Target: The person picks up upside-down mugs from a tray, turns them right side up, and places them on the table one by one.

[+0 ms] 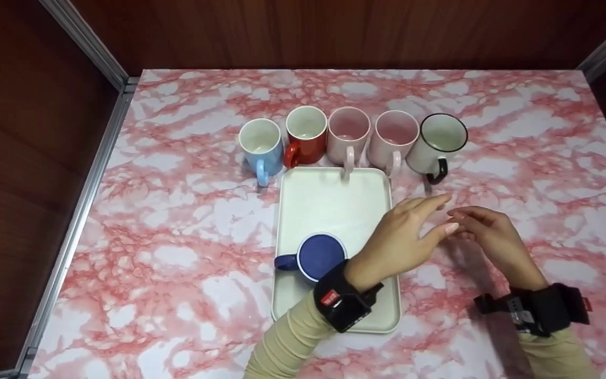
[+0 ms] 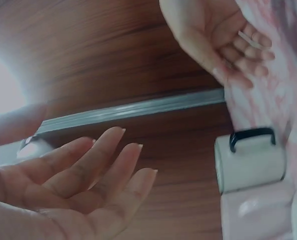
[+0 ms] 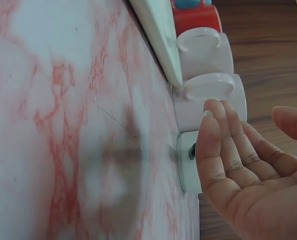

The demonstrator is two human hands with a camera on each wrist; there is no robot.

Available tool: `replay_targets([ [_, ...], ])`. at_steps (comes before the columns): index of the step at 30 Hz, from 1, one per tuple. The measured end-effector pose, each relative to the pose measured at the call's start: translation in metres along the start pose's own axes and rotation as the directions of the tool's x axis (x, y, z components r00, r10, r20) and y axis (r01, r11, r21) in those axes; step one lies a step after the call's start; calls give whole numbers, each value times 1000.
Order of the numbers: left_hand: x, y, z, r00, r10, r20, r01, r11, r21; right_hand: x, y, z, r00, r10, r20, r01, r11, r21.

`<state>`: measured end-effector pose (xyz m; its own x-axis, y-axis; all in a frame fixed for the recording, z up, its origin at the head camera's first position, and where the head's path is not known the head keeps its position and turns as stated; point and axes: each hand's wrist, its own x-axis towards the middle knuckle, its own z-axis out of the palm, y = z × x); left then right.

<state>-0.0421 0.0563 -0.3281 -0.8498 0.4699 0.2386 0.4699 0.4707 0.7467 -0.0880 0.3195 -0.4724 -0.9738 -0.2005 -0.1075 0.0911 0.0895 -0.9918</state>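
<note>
My left hand (image 1: 400,237) reaches over the right side of a cream tray (image 1: 334,205), holding nothing. Its fingers are relaxed and spread apart in the left wrist view. Facing it, my right hand (image 1: 492,237) is above the table, its fingers gently bent around nothing. The two hands' fingertips come close together in the head view. On the tray stands a dark blue mug (image 1: 321,257) with its handle to the left, partly hidden by my left wrist. Beyond the hands is a white mug (image 1: 434,147) with a black rim and handle, the nearest mug to them.
Behind the tray, a light blue mug (image 1: 264,155), a red mug (image 1: 311,146), and two pink mugs, one left (image 1: 341,150) and one right (image 1: 383,153), line up with the white one. The pink marbled table (image 1: 177,263) is bordered by brown wooden panels (image 1: 334,31).
</note>
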Motion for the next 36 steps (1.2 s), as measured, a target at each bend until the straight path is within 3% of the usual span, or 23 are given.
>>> replay_targets([
  [10, -26, -16, -26, 1000, -11, -3, 11, 998, 56, -16, -53, 28, 1000, 29, 0, -29, 1000, 10],
  [13, -32, -19, -32, 999, -1, 34, -2, 997, 71, -15, -46, 24, 999, 33, 2, -33, 999, 24],
  [20, -51, -28, -49, 993, -17, 116, 2, 992, 126, -2, 0, -4, 1000, 2, 21, -2, 1000, 26],
  [25, -67, -41, -60, 993, -57, 105, 42, 989, 145, -9, -19, 7, 1000, 1, 13, -1, 1000, 2],
  [30, -81, -57, -70, 994, -99, 36, 92, 983, 160, -18, -45, 21, 1000, -2, 20, 2, 1000, 4],
  [36, -104, -77, -84, 988, -155, -17, 155, 969, 190, -14, -31, 13, 999, -22, 39, 21, 999, 46],
])
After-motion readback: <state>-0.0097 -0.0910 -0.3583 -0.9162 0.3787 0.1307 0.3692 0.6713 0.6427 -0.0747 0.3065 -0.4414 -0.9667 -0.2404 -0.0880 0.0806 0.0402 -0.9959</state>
